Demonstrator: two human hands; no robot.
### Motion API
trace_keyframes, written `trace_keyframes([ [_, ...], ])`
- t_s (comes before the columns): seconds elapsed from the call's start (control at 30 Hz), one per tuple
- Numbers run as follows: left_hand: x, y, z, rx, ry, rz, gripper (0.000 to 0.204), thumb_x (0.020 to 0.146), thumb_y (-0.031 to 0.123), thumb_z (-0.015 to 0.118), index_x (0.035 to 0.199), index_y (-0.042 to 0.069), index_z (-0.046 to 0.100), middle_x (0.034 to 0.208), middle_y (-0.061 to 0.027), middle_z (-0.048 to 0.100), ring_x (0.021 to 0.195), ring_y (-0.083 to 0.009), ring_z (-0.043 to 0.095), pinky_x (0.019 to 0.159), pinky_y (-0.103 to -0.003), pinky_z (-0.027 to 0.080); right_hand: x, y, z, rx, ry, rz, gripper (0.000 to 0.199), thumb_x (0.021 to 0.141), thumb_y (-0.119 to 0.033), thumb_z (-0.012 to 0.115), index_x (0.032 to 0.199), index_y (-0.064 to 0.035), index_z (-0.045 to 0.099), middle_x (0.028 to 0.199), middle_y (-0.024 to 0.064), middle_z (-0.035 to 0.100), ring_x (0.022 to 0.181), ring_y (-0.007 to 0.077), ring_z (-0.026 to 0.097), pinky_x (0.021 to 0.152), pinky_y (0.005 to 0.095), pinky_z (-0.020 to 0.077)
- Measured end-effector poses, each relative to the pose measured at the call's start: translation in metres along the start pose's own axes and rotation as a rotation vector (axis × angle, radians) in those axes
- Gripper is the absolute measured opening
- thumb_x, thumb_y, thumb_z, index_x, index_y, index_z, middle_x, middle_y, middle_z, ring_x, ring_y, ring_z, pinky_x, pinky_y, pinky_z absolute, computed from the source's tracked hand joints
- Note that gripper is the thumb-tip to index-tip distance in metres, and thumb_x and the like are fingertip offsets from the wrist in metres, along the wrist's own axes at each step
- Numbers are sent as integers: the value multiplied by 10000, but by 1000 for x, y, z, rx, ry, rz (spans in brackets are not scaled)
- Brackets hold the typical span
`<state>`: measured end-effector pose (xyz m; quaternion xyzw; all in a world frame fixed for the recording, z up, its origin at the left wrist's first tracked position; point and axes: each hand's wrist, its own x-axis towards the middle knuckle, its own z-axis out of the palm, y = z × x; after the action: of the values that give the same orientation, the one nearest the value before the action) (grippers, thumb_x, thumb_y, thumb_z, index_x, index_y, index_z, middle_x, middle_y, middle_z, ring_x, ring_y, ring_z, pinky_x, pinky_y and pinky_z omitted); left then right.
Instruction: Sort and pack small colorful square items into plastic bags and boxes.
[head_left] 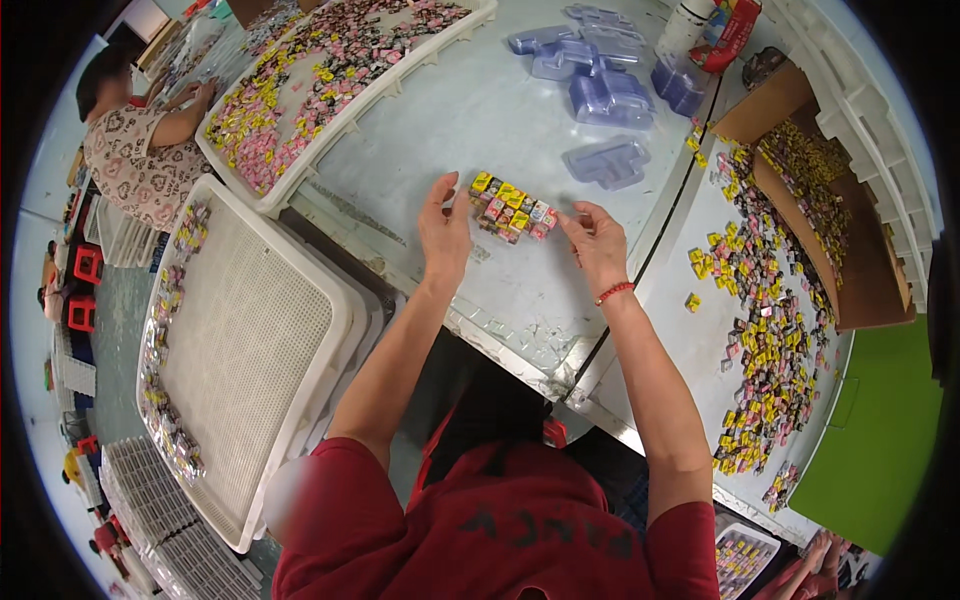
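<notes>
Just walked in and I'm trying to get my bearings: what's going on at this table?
A person in a red top has both hands at a small block of wrapped candies on the grey table: the left hand at its left end, the right hand at its right. Clear plastic trays lie beyond it. Loose candies are heaped to the right, and a white tray sits to the left. Another person works at the far left.

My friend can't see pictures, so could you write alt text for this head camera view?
Seen from above, a person's left hand and right hand flank a small block of colourful wrapped cubes on a pale worktable. Clear plastic moulds lie beyond, loose cubes are scattered to the right, and white trays sit to the left.
</notes>
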<state>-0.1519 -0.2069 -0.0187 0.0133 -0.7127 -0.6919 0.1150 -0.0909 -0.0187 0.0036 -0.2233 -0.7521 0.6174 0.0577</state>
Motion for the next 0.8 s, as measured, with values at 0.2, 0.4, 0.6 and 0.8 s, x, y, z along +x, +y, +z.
trace_keyframes([
  [0.2,-8,32,6,242,43,446,233,873,77,585,1101,33,609,1046,-100,625,851,-238,595,751,-329,467,-56,17,-40,-324,126,-223,280,862,-158,646,1093,-5,609,813,58,612,607,123,574,566,265,470],
  [0.4,-17,57,116,401,-522,649,175,824,82,635,984,11,637,1002,-128,638,920,-316,596,812,-370,477,-128,44,-79,-444,244,-365,167,860,-53,601,1020,-11,621,908,151,631,753,260,629,688,330,504],
  [0.6,12,-6,188,764,-505,1020,214,744,169,707,916,49,666,853,-125,624,859,-315,590,788,-402,478,-162,55,-95,-372,236,-497,213,792,41,614,997,-15,628,982,164,626,920,345,590,784,382,498],
  [0.8,35,-14,184,743,-616,866,125,753,194,699,787,73,694,823,-149,632,788,-341,601,710,-433,476,-159,68,-96,-303,235,-583,223,790,22,622,1010,-13,632,1002,156,614,965,337,575,818,378,487],
])
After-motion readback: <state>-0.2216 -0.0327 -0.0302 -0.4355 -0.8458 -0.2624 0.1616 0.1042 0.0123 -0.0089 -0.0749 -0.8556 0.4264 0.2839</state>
